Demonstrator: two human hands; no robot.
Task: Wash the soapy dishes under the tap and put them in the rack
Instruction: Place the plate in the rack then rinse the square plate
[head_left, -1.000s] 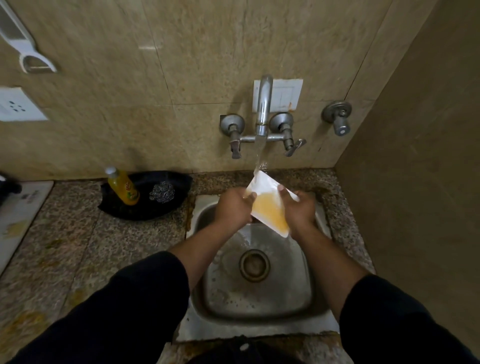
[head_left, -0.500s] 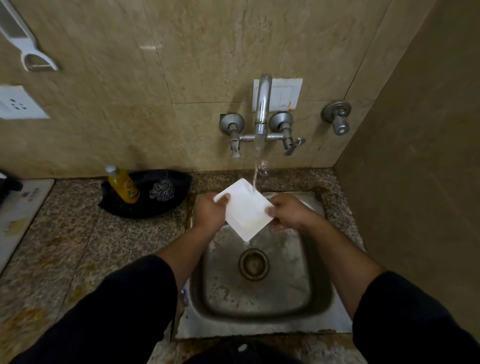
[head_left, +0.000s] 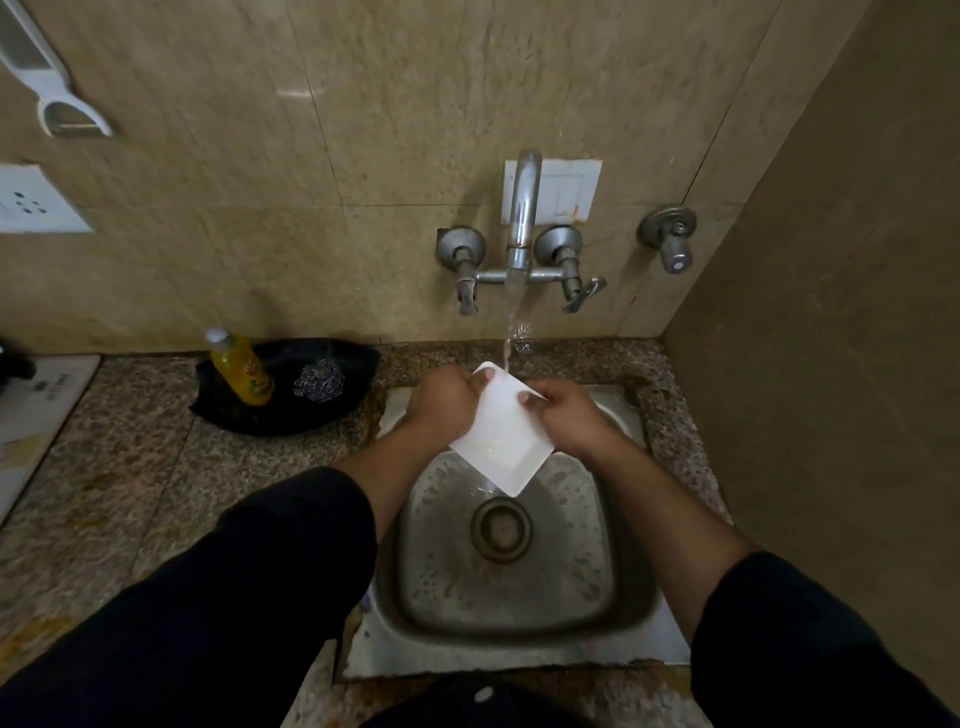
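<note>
A square white plate (head_left: 501, 441) is held tilted over the steel sink (head_left: 618, 566), one corner pointing down toward the drain (head_left: 501, 529). My left hand (head_left: 441, 405) grips its upper left edge. My right hand (head_left: 569, 418) grips its right edge, thumb on the face. Water runs from the wall tap (head_left: 522, 213) onto the plate's top corner. No rack is in view.
A black tray (head_left: 291, 415) on the granite counter left of the sink holds a yellow soap bottle (head_left: 241, 371) and a steel scrubber (head_left: 318, 382). A white board (head_left: 36, 400) lies at far left. A side wall stands close on the right.
The plate has been turned in my hands under the stream. The orange patch seen a second ago no longer shows. Both hands shifted their grip and sit slightly higher.
</note>
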